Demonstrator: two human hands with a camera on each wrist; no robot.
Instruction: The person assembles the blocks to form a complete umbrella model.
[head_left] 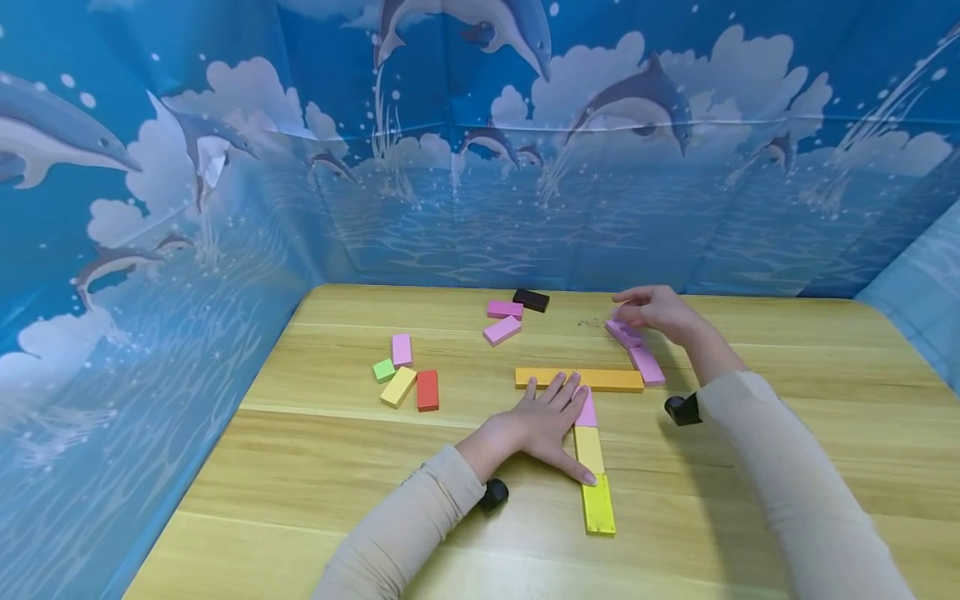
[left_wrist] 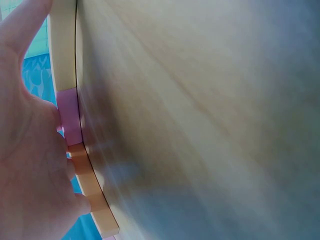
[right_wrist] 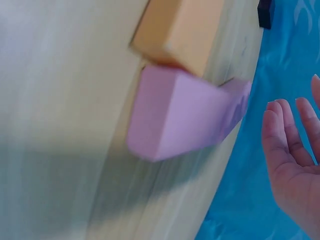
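My left hand (head_left: 542, 423) lies with fingers spread over a line of blocks, fingertips at an orange bar (head_left: 615, 381). Below the bar run a pink block (head_left: 588, 412), a pale yellow block (head_left: 588, 450) and a bright yellow block (head_left: 599, 510), end to end; the left thumb reaches the joint of the two yellow ones. At the bar's right end a purple block (head_left: 647, 367) slants up to another purple block (head_left: 621, 334). Beside that far one is my right hand (head_left: 663, 315); the right wrist view shows its fingers (right_wrist: 276, 132) loose, holding nothing.
Left on the wooden table (head_left: 315, 500) lie a pink block (head_left: 402, 350), a green block (head_left: 384, 371), a cream block (head_left: 398, 387) and a red block (head_left: 427, 391). Towards the back are two pink blocks (head_left: 502, 331) and a black block (head_left: 531, 300). A dolphin-print curtain (head_left: 450, 217) borders the table.
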